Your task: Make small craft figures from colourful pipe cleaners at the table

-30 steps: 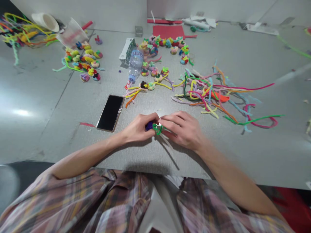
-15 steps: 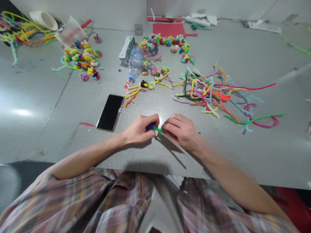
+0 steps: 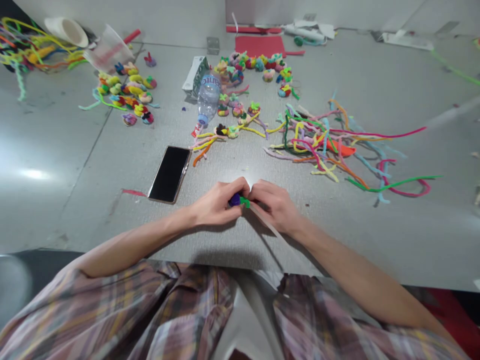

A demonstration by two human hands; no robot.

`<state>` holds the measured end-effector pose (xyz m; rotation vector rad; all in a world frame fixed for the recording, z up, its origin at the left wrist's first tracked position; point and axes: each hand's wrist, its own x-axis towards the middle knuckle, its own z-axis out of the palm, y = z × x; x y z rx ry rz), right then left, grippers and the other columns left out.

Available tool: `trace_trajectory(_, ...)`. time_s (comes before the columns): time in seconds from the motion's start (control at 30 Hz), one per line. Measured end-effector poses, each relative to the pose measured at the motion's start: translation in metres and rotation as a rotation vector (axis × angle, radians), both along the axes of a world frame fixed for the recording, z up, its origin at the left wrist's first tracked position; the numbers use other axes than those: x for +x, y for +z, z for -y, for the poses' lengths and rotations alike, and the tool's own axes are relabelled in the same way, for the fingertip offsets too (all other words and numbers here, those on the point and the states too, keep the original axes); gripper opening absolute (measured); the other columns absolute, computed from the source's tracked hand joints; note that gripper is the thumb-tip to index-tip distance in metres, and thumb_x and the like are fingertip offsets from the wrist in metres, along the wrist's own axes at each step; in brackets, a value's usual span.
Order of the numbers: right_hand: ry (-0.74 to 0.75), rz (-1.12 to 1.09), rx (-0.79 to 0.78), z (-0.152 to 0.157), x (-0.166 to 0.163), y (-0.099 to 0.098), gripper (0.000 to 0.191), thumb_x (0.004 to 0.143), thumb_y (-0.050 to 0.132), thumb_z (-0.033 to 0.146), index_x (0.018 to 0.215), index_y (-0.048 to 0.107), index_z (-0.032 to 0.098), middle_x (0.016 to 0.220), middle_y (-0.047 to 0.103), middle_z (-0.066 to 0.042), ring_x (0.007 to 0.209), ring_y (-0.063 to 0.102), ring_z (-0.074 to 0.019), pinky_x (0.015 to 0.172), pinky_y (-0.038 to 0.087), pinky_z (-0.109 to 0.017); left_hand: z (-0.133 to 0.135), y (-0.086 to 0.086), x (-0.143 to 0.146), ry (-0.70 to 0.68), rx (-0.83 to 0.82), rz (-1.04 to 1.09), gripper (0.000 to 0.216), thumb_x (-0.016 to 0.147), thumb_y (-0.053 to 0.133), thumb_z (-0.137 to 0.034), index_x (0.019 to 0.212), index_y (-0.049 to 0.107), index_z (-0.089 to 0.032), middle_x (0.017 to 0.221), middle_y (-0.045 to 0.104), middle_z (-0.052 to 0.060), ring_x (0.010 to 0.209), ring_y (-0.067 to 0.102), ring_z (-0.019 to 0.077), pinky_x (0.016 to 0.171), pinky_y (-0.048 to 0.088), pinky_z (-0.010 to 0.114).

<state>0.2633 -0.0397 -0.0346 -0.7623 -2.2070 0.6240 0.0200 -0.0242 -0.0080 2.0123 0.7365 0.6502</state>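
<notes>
My left hand (image 3: 219, 203) and my right hand (image 3: 273, 204) meet over the grey table (image 3: 375, 230) near its front edge. Between their fingertips sits a small coil of purple and green pipe cleaner (image 3: 239, 200). Both hands pinch it, fingers curled. A pale pipe cleaner tail (image 3: 267, 224) runs from the coil under my right hand toward me. A loose heap of coloured pipe cleaners (image 3: 322, 142) lies beyond my right hand.
A black phone (image 3: 169, 173) lies face up left of my hands. A plastic bottle (image 3: 207, 100) lies on its side further back, among several finished coloured coils (image 3: 255, 67). More coils (image 3: 129, 95) and a tipped cup (image 3: 67, 31) sit far left.
My right hand has drawn in toward the left one and its fingers have closed tighter on the coil. The green loop has become smaller.
</notes>
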Motion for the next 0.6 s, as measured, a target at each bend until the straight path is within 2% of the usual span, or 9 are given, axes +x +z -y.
trace_trajectory(0.1,-0.008,-0.003,0.012,-0.001,-0.001,0.002,0.014,0.115,0.064,0.023,0.101,0.062,0.024,0.088,0.065,-0.001,0.083,0.057,-0.0205,0.075,0.044,-0.035,-0.002,0.004,0.001,0.007,-0.097,0.050,0.012,0.100,0.061,-0.029,0.107,0.056,-0.021,0.086,0.055,-0.004,0.073,0.049,0.0122,0.071,0.039,0.028)
trace_trajectory(0.2,-0.045,-0.006,0.085,0.000,-0.002,0.009,0.016,0.113,0.065,0.019,0.099,0.061,0.024,0.087,0.065,-0.002,0.083,0.057,-0.0209,0.076,0.045,-0.035,-0.007,0.007,0.003,0.127,-0.337,0.125,0.029,0.114,0.051,-0.045,0.105,0.061,-0.020,0.087,0.058,-0.001,0.077,0.052,0.0140,0.071,0.041,0.029)
trace_trajectory(0.27,-0.077,0.002,0.150,0.000,-0.001,0.014,0.016,0.113,0.064,0.018,0.098,0.061,0.024,0.087,0.066,-0.003,0.084,0.056,-0.0214,0.077,0.046,-0.036,-0.012,0.006,0.003,0.178,-0.539,0.150,0.033,0.113,0.056,-0.048,0.100,0.063,-0.018,0.085,0.057,0.000,0.072,0.052,0.0131,0.065,0.040,0.028)
trace_trajectory(0.37,-0.091,0.040,0.210,-0.001,0.003,0.018,0.015,0.112,0.063,0.016,0.100,0.062,0.024,0.089,0.066,-0.004,0.086,0.056,-0.0225,0.078,0.046,-0.037,-0.019,0.002,-0.001,0.146,-0.734,0.170,0.031,0.106,0.070,-0.046,0.099,0.069,-0.016,0.081,0.060,0.000,0.067,0.055,0.0117,0.062,0.042,0.027)
trace_trajectory(0.47,-0.100,0.089,0.247,-0.005,0.008,0.018,0.014,0.112,0.063,0.016,0.101,0.064,0.024,0.091,0.067,-0.005,0.087,0.056,-0.0235,0.079,0.047,-0.038,-0.024,-0.001,-0.006,0.147,-0.777,0.180,0.024,0.099,0.078,-0.038,0.098,0.073,-0.015,0.084,0.067,0.001,0.073,0.062,0.0119,0.069,0.048,0.026)
trace_trajectory(0.6,-0.096,0.124,0.286,-0.009,0.012,0.016,0.014,0.112,0.064,0.017,0.099,0.065,0.024,0.090,0.068,-0.005,0.084,0.056,-0.0231,0.077,0.046,-0.038,-0.028,-0.004,-0.011,0.177,-0.715,0.202,0.020,0.091,0.090,-0.031,0.096,0.080,-0.015,0.087,0.075,0.003,0.079,0.065,0.0115,0.074,0.047,0.024)
